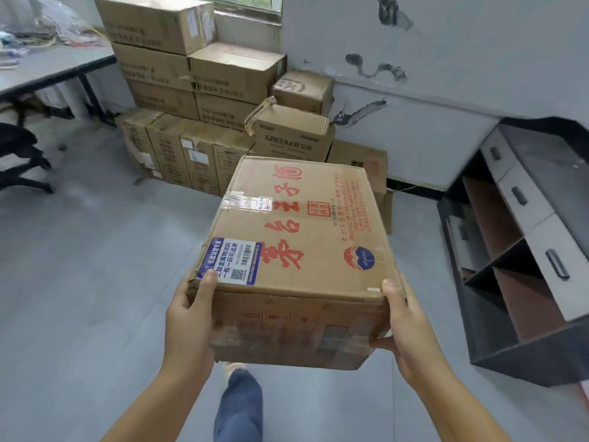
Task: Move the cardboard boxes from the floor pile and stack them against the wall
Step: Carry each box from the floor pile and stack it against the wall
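Observation:
I carry a brown cardboard box (296,250) with red characters and a blue-and-white label, held off the floor in front of me. My left hand (188,317) grips its near left corner, thumb on the top. My right hand (403,327) grips the near right corner, thumb on the top edge, fingers underneath. Ahead, a stack of cardboard boxes (197,84) stands against the wall under a window. A box printed GREENLEAF (291,135) sits at the stack's right, with a smaller box (302,90) behind it.
A grey table (47,68) with clutter stands at the left, a black chair (19,157) below it. A dark shelf unit with grey drawers (522,237) stands at the right. A flat brown box (369,167) leans on the wall. Grey tile floor (95,266) lies between.

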Available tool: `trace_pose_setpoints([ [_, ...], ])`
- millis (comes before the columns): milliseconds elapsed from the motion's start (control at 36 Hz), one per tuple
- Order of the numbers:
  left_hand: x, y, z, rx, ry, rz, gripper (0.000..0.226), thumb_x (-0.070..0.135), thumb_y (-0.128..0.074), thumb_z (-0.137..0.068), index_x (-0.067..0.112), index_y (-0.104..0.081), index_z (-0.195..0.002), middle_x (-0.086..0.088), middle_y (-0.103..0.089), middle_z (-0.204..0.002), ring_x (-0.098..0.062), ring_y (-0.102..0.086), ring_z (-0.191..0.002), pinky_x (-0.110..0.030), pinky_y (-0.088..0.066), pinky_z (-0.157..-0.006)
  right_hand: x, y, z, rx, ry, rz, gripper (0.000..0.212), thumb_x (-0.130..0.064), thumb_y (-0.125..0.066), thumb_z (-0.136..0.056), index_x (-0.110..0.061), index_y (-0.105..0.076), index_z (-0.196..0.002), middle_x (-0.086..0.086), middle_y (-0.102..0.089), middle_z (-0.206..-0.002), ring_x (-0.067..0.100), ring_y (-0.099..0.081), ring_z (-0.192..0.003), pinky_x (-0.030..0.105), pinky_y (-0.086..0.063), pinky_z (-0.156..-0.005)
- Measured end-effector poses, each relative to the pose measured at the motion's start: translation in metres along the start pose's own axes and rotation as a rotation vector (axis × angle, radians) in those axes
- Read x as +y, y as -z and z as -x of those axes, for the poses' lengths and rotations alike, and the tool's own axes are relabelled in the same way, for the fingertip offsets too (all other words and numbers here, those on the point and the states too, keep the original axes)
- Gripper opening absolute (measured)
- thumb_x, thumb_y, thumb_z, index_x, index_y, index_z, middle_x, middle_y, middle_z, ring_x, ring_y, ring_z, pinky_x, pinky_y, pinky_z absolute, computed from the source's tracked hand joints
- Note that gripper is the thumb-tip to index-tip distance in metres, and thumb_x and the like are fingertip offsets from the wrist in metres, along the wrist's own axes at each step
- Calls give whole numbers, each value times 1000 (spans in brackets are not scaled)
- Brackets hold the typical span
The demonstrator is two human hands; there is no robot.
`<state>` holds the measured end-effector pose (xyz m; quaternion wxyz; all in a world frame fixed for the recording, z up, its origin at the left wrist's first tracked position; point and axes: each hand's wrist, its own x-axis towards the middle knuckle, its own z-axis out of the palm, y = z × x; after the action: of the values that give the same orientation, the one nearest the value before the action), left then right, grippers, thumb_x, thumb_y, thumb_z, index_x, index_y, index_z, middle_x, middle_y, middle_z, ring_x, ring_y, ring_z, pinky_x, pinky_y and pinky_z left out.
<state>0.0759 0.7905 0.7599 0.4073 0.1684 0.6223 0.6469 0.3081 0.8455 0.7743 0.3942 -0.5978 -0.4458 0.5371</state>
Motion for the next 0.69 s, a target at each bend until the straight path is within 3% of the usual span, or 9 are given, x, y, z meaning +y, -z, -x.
trace_pose_setpoints([
  [111, 12, -31, -79, -16, 8, 3, 23, 35, -51, -96, 26, -60, -115, 3, -70, -101, -9, -66, -86, -38, -53, -73, -19, -29, -79, 17, 14, -5, 31, -36, -34, -101, -48, -46, -127, -14, -63, -111, 8, -58, -101, 44, -56, -79],
  [306, 69, -80, -230, -78, -5, -12, 26, 33, -54, -96, 26, -63, -118, 6, -73, -97, -13, -68, -90, -55, -53, -86, -74, -94, -210, 68, 28, -50, 31, -37, -36, -100, -49, -47, -127, -20, -63, -112, 10, -58, -108, 54, -50, -94],
  [472, 118, -130, -335, -137, -56, -24, 24, 31, -51, -97, 25, -61, -118, 12, -71, -90, 3, -67, -71, -36, -53, -68, -118, -131, -305, 107, 64, -96, 34, -41, -38, -99, -51, -45, -131, -16, -60, -124, 15, -53, -120, 57, -48, -95],
  [583, 139, -167, -397, -165, -75, -9, 27, 30, -52, -97, 26, -60, -122, 16, -72, -86, 7, -66, -71, -33, -50, -66, -146, -144, -365, 127, 80, -102, 37, -49, -41, -95, -52, -43, -132, -14, -58, -129, 17, -51, -124, 60, -48, -92],
  [694, 153, -208, -455, -172, -87, 14, 28, 31, -53, -96, 26, -60, -123, 15, -71, -90, 9, -65, -70, -31, -49, -65, -174, -153, -433, 139, 95, -118, 37, -45, -42, -97, -49, -44, -133, -13, -57, -130, 16, -50, -122, 61, -51, -87],
])
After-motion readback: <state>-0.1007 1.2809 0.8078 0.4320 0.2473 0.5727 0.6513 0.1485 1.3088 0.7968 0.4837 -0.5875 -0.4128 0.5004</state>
